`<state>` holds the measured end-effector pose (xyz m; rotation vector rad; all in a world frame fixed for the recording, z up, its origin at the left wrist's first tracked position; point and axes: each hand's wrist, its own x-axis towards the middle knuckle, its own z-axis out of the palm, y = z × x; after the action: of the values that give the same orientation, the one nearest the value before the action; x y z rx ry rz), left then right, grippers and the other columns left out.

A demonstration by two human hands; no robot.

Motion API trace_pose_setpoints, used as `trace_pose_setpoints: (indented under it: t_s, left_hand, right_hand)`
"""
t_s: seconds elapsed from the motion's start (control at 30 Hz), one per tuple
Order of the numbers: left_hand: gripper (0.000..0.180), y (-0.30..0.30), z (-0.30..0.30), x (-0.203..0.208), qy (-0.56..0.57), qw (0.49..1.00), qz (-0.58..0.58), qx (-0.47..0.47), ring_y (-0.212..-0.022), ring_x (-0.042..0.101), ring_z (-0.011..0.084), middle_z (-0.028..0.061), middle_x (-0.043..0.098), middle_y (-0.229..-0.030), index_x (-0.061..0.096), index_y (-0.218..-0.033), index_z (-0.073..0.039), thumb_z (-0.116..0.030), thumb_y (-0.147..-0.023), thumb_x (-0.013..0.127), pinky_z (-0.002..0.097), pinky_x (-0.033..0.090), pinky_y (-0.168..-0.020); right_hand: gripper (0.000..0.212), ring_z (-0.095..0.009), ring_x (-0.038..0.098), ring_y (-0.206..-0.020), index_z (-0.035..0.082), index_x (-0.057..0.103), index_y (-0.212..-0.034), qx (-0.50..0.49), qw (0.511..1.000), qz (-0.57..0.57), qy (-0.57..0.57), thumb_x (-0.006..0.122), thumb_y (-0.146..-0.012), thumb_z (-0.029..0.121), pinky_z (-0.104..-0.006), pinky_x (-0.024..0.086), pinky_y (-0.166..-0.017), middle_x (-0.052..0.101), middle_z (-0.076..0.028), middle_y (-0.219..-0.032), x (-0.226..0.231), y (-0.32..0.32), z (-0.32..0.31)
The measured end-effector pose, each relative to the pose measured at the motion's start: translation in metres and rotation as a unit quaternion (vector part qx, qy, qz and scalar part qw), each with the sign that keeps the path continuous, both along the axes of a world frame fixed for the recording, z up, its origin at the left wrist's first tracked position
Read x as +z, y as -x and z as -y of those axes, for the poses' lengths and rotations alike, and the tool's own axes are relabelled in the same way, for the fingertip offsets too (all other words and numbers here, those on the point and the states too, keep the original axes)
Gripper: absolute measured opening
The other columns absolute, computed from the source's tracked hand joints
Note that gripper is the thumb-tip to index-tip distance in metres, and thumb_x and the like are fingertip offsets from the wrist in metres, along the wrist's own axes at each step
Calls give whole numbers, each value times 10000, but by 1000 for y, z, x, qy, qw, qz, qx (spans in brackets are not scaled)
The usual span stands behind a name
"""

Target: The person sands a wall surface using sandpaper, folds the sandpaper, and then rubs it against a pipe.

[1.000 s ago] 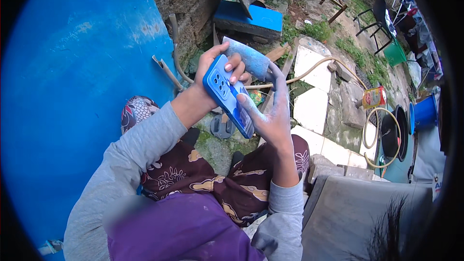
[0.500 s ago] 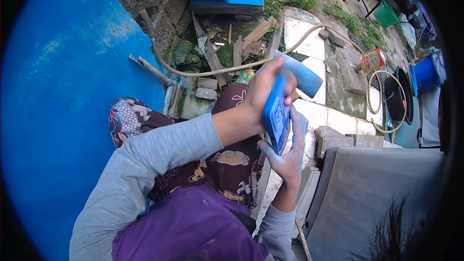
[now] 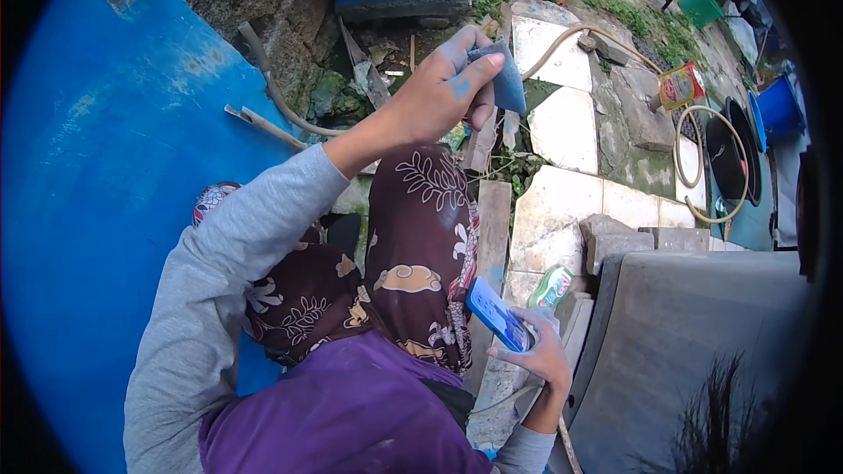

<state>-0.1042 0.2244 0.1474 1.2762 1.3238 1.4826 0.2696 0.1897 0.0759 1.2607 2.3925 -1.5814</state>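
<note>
My left hand (image 3: 443, 92) is raised, with fingers and thumb closed on a curved blue-grey piece of sandpaper (image 3: 509, 86). Blue dust marks the thumb. Lower and to the right, my right hand (image 3: 546, 355) grips a smartphone (image 3: 499, 314) in a blue case, its lit screen tilted up beside my knee. My legs, in dark patterned trousers (image 3: 413, 237), lie between the two hands. A large blue-painted panel (image 3: 114, 211) with pale scuffed patches fills the left side, near my left sleeve.
A green-and-white packet (image 3: 551, 286) lies just beyond my right hand. A grey panel (image 3: 694, 342) stands at the lower right, with concrete blocks (image 3: 610, 241) behind it. A hose (image 3: 571, 35) crosses the broken white tiles (image 3: 562, 132). At the far right are a yellow-red can (image 3: 678, 88) and a blue bucket (image 3: 780, 110).
My hands have come apart. The left has moved up and left with the sandpaper, leaving the smartphone; the right has lowered toward my body, still holding it.
</note>
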Motion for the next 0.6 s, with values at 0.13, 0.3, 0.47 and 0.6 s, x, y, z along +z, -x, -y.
trace_pose_setpoints:
  t_s: [0.13,0.3,0.47,0.6]
  left_hand:
    - [257,43,19,5,11,997,-67,37,-536,499,75,20,542,-614,494,-1007,-62,-312,-1033,440,237,410,-615]
    - [276,74,52,12,41,994,-54,86,-555,490,92,22,498,-573,504,-993,-66,-332,-1026,438,245,420,-610]
    - [307,89,69,30,8,992,-46,115,-582,491,109,11,464,-575,504,-994,-59,-329,-1045,367,247,425,-627]
    - [342,89,71,43,-35,992,-43,114,-584,469,113,6,435,-564,506,-996,-46,-333,-1059,330,262,425,-634]
  right_hand:
    - [740,-294,524,-1144,37,672,-1178,40,989,112,87,911,-574,391,-415,376,-1018,636,-145,-1128,7,-7,8]
    - [745,-280,575,-1096,0,664,-1186,16,987,75,141,891,-604,405,-383,406,-999,660,-158,-1106,-8,-8,25]
    - [793,-268,603,-1056,-14,658,-1202,33,973,86,210,885,-593,439,-363,394,-1019,680,-160,-1063,3,-4,29]
    - [780,-290,568,-1100,-16,668,-1179,41,991,90,91,886,-585,439,-386,341,-1064,681,-165,-1040,-25,-20,38]
